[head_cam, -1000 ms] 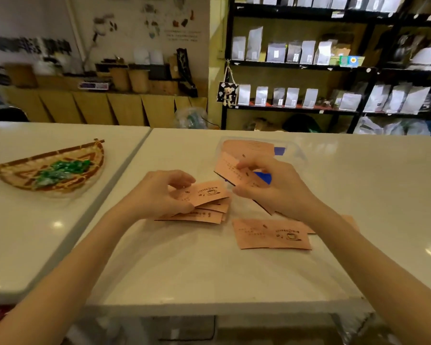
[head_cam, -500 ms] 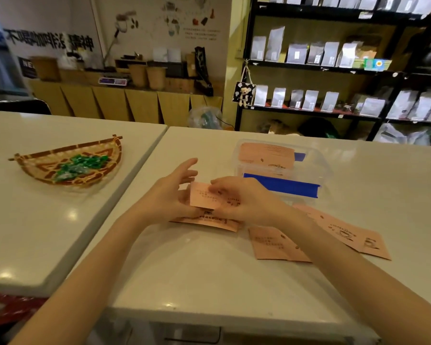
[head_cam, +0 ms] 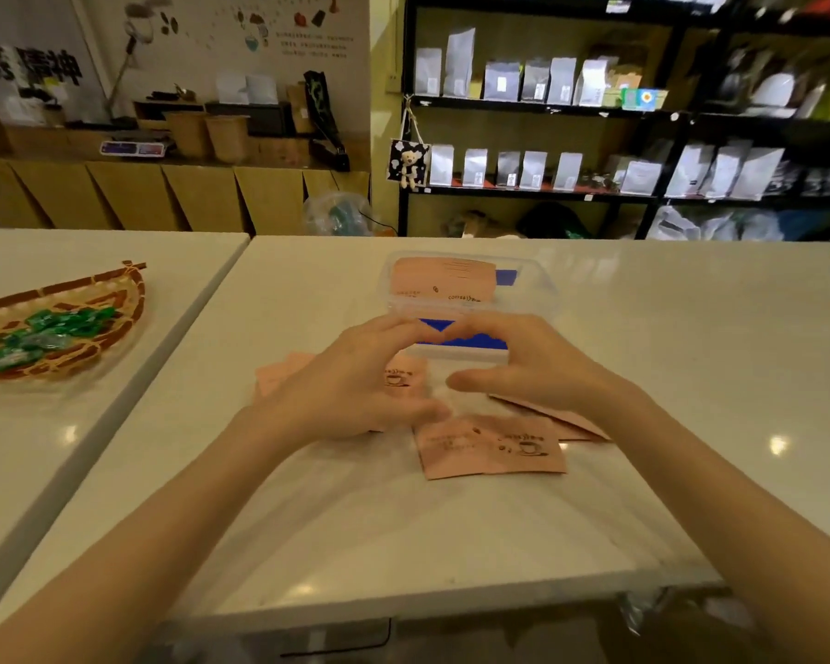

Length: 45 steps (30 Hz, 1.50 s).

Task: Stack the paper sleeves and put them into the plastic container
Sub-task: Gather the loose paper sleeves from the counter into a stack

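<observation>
A coffee shop, by the look. Black shelves (head_cam: 537,107) of sealed pouches (head_cam: 501,81) far right. Scale (head_cam: 133,148) and tubs (head_cam: 226,136) far left, behind the white counter (head_cam: 667,328).

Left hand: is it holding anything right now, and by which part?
The left hand lies over a small stack of paper sleeves on the table; whether it pinches them, and where, cannot be told.

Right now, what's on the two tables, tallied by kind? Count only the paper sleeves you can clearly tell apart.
Plastic container: 1
Sleeves in the container: at least 1
Sleeves under the left hand: at least 2
Loose sleeve at the front: 1
Sleeves behind the right hand: at least 1
Basket of green sweets: 1
Total: at least 7
</observation>
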Each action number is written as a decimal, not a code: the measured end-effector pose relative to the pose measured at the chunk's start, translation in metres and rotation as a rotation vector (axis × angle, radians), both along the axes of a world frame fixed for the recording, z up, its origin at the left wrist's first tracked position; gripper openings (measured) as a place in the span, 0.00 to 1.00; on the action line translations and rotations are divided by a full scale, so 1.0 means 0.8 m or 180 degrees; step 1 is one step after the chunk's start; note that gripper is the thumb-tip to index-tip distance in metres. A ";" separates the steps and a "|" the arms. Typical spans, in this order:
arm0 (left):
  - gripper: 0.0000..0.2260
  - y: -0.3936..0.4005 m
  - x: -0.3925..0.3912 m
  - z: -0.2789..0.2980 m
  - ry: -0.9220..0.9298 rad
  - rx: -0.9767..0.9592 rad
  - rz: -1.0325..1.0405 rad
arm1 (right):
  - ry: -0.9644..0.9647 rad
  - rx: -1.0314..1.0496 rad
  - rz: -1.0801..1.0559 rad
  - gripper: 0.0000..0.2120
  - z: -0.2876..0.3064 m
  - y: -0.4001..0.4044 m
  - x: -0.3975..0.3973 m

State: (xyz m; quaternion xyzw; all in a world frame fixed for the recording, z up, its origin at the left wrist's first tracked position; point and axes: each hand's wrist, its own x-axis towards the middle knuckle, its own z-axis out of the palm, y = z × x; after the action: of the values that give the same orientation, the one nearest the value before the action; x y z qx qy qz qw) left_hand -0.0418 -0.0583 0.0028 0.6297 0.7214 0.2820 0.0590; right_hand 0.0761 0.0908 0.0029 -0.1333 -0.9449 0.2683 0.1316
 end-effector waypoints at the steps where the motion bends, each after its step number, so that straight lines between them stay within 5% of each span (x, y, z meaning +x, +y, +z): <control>1: 0.28 0.008 0.008 0.001 0.0048 -0.0101 -0.0103 | -0.0011 0.0005 -0.0106 0.21 0.001 0.008 0.011; 10: 0.38 0.049 0.047 -0.028 0.0568 -0.1348 -0.0259 | -0.0819 0.0252 -0.1043 0.29 -0.029 0.057 0.074; 14: 0.34 0.050 0.051 -0.031 0.0713 -0.1487 -0.0235 | -0.0805 0.0123 -0.0999 0.30 -0.038 0.060 0.083; 24: 0.28 0.053 0.059 -0.024 0.0783 -0.1321 -0.0235 | -0.0359 0.0043 -0.0960 0.21 -0.031 0.062 0.086; 34: 0.24 0.039 0.059 0.010 0.0134 -0.0234 -0.0114 | 0.0744 -0.0824 -0.0838 0.10 0.017 0.042 0.063; 45: 0.26 -0.016 -0.032 0.014 -0.0030 -0.0119 0.0683 | 0.1116 -0.0990 -0.0491 0.11 0.013 0.014 -0.016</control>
State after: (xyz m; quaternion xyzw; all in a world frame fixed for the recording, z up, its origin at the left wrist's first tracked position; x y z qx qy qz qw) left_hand -0.0672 -0.0714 0.0138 0.5463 0.7896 0.2762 0.0436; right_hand 0.0633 0.1016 0.0136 -0.1752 -0.8420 0.4187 0.2916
